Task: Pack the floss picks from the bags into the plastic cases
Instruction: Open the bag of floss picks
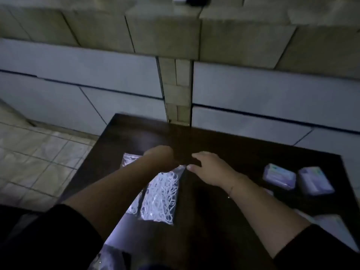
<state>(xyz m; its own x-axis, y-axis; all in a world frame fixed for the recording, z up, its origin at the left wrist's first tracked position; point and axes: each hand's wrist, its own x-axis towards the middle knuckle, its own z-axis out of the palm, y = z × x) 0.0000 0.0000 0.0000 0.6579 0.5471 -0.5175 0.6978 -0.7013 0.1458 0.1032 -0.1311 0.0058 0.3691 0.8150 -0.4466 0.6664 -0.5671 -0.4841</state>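
My left hand [162, 157] is at the top edge of the front bag of floss picks [160, 195]; the fingers curl down out of sight behind the wrist, seem to grip the bag's top corner, but the frame is dark and blurred so the hold itself is unclear. My right hand [209, 168] is just beside it, fingers loosely spread, thumb tip touching or nearly touching the same top edge of the bag; it holds nothing that I can see. Hands close together, both over the bag mouth. Both forearms bare, dark sleeves at the frame bottom.

Front bag: clear plastic, full of white floss picks, lying flat on the dark worktop [233, 145], slanted, top end away from me. A second bag [129, 159] of the same kind lies under my left forearm, just left of the first, mostly covered.

Right of my right hand, well apart: two plastic cases, pale purple, side by side and almost touching, the left case [279, 177] and the right case [315, 183], both lying closed as far as I can tell. Something pale and shiny near the bottom edge by my left sleeve, can't identify it.

Beyond the worktop: stacked cardboard boxes [163, 34] and grey-white panels. Tiled floor [37, 152] at left.
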